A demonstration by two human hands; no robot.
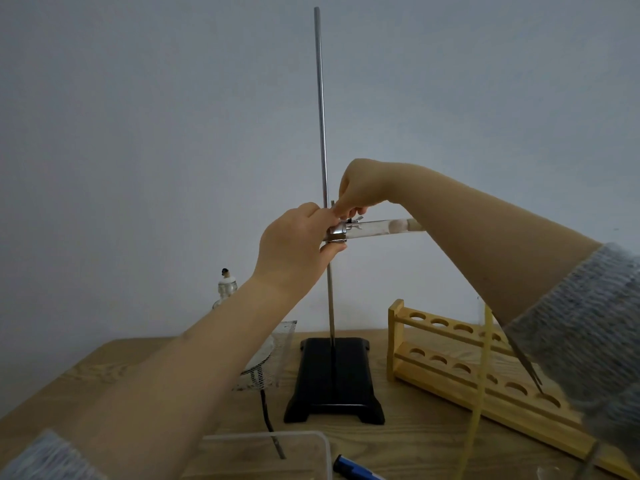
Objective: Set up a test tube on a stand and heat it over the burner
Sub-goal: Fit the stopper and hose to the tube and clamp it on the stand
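Both arms were raised to the clamp on the upright rod of the stand. The left hand was curled around the clamp from the left, thumb beneath and fingers over it. The right hand was bent down from above, its fingertips pinched on the small wing screw.

The test tube was held level in the clamp, well above the black base, reaching out to the right. A pale plug was seen inside near its far end, which was stoppered.

The clamp's joint with the rod was hidden by the fingers. The alcohol burner stood unlit behind the left forearm, partly covered. The wooden rack was overlapped by the right sleeve.
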